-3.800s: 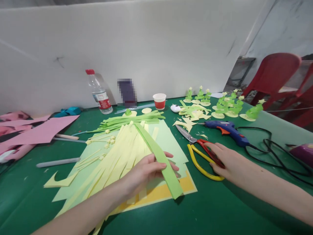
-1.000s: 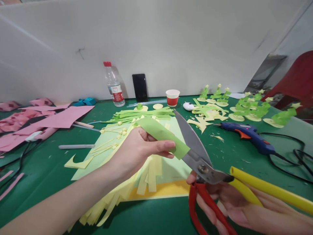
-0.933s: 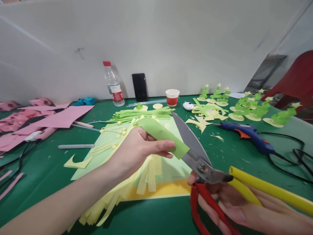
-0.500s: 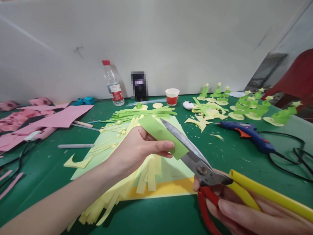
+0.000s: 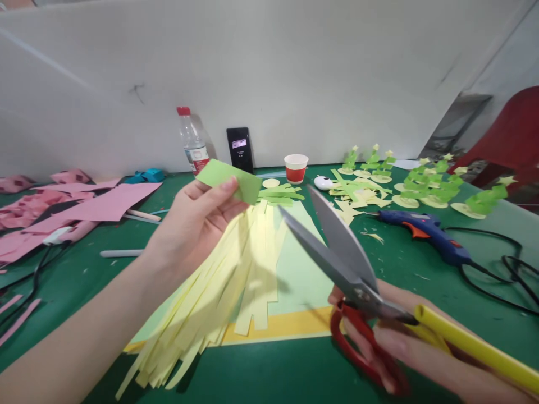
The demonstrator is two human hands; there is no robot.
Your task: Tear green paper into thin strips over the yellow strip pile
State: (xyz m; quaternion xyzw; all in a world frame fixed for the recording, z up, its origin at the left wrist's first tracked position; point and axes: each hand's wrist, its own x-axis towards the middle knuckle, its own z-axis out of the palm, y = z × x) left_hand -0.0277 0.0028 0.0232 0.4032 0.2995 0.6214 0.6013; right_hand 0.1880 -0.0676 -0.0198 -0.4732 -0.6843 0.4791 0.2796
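Note:
Between the thumb and fingers of my left hand point(image 5: 202, 219) is a small piece of green paper point(image 5: 229, 178), lifted above the table. My right hand point(image 5: 404, 342) grips a pair of scissors point(image 5: 357, 292) with red and yellow handles. Their blades stand apart, pointing up and left, with a gap between them and the green paper. Under both hands, long pale yellow paper strips point(image 5: 219, 269) fan out over light green sheets point(image 5: 303, 269) and an orange-yellow sheet point(image 5: 290, 322). Green strips point(image 5: 280, 195) lie behind them, partly hidden by my left hand.
A blue glue gun point(image 5: 425, 224) with a black cord lies right, before several green paper plants point(image 5: 429, 182) with star tops. A paper cup point(image 5: 296, 168), phone point(image 5: 240, 148) and bottle point(image 5: 193, 140) stand along the wall. Pink paper point(image 5: 105, 202) covers the left side; scraps point(image 5: 362, 193) lie right of centre.
My left hand has moved up and left with the green paper, away from the scissors. The scissor blades, nearly closed against the paper before, have spread apart.

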